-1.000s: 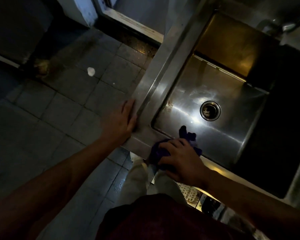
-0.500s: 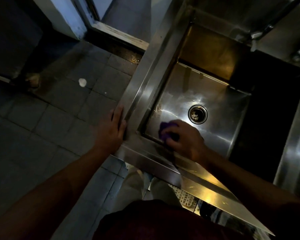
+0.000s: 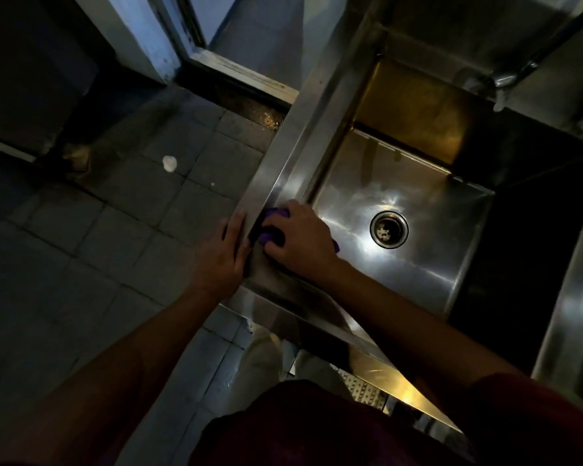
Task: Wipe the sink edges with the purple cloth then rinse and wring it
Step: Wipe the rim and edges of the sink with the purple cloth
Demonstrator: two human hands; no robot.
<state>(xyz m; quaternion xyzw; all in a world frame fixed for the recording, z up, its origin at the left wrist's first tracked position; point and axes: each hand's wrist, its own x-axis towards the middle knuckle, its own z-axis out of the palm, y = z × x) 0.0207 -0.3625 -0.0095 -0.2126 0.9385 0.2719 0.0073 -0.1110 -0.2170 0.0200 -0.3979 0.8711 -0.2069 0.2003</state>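
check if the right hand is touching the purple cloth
Touching. The head view shows the right hand pressed over the purple cloth on the sink's left rim, fingers curled onto it.

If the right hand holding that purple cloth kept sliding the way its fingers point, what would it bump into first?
Probably the left hand, which rests on the outer side of the steel sink's left rim. The right hand presses the purple cloth toward it, though depth is unclear.

Kitchen: steel sink (image 3: 303, 136), tiled floor (image 3: 122, 250)

Dim overall; glare on sink (image 3: 428, 250) basin, deep shadow rt, edges warped.
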